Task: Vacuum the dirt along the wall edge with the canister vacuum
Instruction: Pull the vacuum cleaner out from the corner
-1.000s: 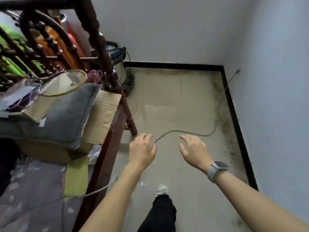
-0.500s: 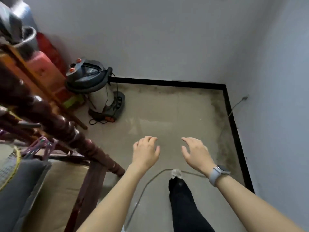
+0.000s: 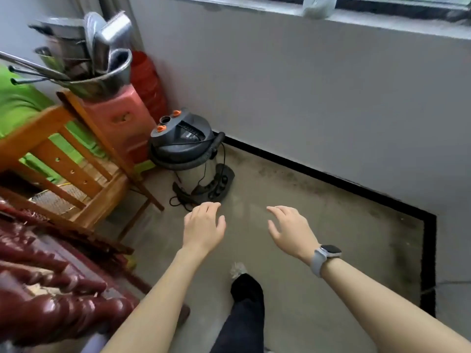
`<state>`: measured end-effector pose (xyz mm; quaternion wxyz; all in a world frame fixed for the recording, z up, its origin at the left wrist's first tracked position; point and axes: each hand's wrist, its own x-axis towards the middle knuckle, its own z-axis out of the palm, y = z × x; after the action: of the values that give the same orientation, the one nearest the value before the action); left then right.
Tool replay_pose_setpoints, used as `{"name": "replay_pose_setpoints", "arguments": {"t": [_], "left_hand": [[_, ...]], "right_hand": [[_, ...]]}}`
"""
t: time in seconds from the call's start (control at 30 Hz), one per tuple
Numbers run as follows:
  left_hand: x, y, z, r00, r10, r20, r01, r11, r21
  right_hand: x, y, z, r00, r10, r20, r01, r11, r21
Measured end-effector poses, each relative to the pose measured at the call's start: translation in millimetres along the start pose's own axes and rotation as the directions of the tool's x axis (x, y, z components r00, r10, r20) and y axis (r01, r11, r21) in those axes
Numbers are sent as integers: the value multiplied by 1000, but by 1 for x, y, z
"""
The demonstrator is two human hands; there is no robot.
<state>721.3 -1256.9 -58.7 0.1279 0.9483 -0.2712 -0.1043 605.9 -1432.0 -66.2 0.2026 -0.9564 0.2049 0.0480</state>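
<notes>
I've stepped closer: the vacuum (image 3: 184, 146), half hidden behind the bedpost a second ago, now sits in full view left of centre, hose coiled round its lid, against the wall. My left hand (image 3: 204, 229) and right hand (image 3: 290, 231) hang just below it, each grip loose and empty. The dirt (image 3: 339, 189) streaks the floor beside the black skirting (image 3: 318, 171). I judge reaching for the hose comes next.

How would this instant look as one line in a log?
stage: approaching canister vacuum | left hand: open, empty | right hand: open, empty | vacuum: untouched, in corner | dirt: along wall edge
</notes>
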Motion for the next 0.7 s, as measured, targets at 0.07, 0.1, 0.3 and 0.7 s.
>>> {"name": "replay_pose_setpoints", "arguments": {"t": [0.07, 0.1, 0.3, 0.7], "left_hand": [[49, -14, -2, 998, -57, 0, 57, 998, -5], [75, -20, -4, 996, -85, -1, 85, 996, -19], [224, -53, -34, 983, -182, -34, 178, 980, -89], [395, -133, -10, 869, -491, 63, 489, 833, -259]], "right_hand": [[52, 1, -3, 999, -37, 22, 37, 999, -14], [79, 1, -5, 998, -49, 30, 50, 999, -20], [244, -12, -37, 988, -110, 111, 115, 992, -42], [516, -67, -4, 914, -279, 295, 278, 959, 45]]}}
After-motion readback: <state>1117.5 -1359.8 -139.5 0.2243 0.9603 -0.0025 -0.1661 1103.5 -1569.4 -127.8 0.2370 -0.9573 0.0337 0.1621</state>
